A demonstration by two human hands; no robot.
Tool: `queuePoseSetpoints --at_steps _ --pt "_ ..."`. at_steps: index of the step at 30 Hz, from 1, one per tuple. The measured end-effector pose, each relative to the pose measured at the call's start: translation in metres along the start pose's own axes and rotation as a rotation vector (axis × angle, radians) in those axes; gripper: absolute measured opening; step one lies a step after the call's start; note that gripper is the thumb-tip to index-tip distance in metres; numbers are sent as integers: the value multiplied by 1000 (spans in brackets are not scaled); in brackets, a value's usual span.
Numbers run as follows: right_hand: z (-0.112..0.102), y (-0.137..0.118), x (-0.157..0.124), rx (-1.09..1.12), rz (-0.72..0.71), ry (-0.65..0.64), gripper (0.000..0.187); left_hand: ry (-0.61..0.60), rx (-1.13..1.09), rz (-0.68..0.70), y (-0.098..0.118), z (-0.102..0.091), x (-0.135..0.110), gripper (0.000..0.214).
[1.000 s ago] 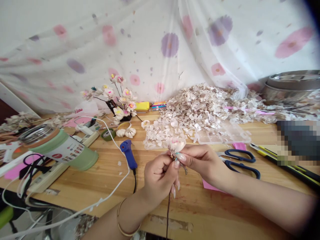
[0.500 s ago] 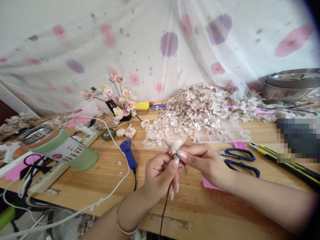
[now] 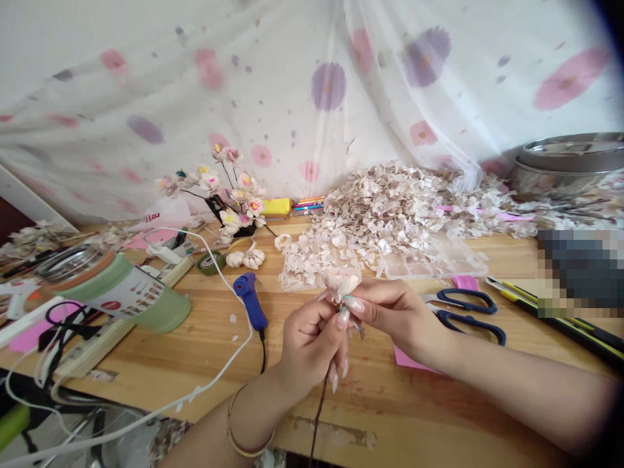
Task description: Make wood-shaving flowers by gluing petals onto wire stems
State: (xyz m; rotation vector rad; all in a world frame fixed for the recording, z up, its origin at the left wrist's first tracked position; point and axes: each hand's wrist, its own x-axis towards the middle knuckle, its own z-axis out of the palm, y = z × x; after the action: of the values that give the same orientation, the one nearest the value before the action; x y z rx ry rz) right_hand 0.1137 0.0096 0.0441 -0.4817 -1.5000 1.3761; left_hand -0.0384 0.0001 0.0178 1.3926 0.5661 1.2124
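Observation:
Above the table's front part, a pale pinkish-white artificial flower (image 3: 340, 284) faces upward on a thin brown stem (image 3: 319, 411). My left hand (image 3: 314, 338) is closed in a pinch around the stem just under the petals, and the stem hangs down below it. The fingers of my right hand (image 3: 390, 315) pinch at the flower's base, close to the left thumb. Something small and greyish shows beneath the right fingers, too hidden to name. Behind the flower lies a clear plastic tray (image 3: 292, 284) with loose petals in it.
A blue glue gun (image 3: 251, 302) and a green tumbler (image 3: 168, 309) lie on the left among white cables. Scissors (image 3: 468, 301) and utility knives (image 3: 550, 318) are at right. Behind are a petal heap (image 3: 390, 201), a flower arrangement (image 3: 238, 201) and a steel bowl (image 3: 565, 169).
Both hands stay almost in place. The flower has turned slightly between the fingers, and the view has shifted a touch.

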Motion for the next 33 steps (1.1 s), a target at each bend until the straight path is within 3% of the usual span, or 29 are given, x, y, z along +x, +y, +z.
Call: queuePoseSetpoints --at_steps 5,8,13,19,22,27,31,33 --pt "1 2 -1 57 14 -31 17 37 68 66 -1 1 -2 25" --pt "2 3 -2 52 17 -41 22 17 194 139 -3 0 -6 24" --pt "1 2 -4 -33 -68 -48 15 9 328 235 -2 -4 -10 22" --pt "4 -7 -5 144 -74 -131 21 -328 159 27 3 -13 -2 38" --pt "5 -11 -6 199 -43 -147 22 -400 104 -18 6 -16 3 38" --pt "-4 -20 -3 -63 -141 22 7 -490 17 -75 8 -14 7 40" --pt "-18 -27 4 -259 -260 236 5 -313 9 -113 0 -9 16 32" --pt "-23 -29 6 -304 -284 272 5 -252 66 -106 -7 -9 21 36"
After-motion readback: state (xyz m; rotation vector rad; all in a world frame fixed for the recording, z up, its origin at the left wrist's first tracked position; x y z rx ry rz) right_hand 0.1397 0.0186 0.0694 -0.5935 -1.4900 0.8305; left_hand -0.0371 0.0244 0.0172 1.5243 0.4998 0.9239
